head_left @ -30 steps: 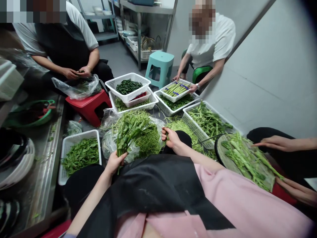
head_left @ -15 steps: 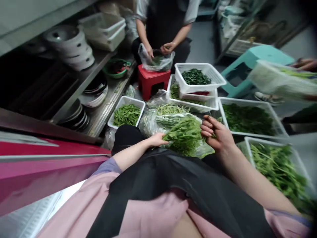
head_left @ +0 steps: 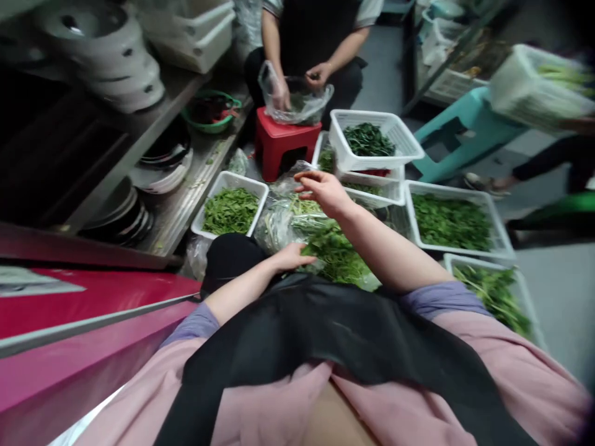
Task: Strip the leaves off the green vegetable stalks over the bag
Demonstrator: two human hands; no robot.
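Note:
Leafy green vegetables (head_left: 341, 257) lie in front of my lap, partly behind my right forearm. My left hand (head_left: 294, 257) is closed round the near left edge of these greens. Higher up, my right hand (head_left: 320, 191) hovers over a clear plastic bag (head_left: 274, 224) with pale green stems (head_left: 307, 207). Its fingers point left, are apart and hold nothing. A white basket of cut greens (head_left: 264, 218) stands left of the bag.
Across from me a person's hands (head_left: 281, 96) work in a bag on a red stool (head_left: 288, 137). Baskets of greens (head_left: 504, 248) stand at the right, near a teal stool (head_left: 465, 133). A metal shelf (head_left: 186, 210) with bowls runs along the left.
My right hand has moved left and forward from the right of the greens, and its fingers have opened. At the right, another person's basket has risen. The view has shifted slightly.

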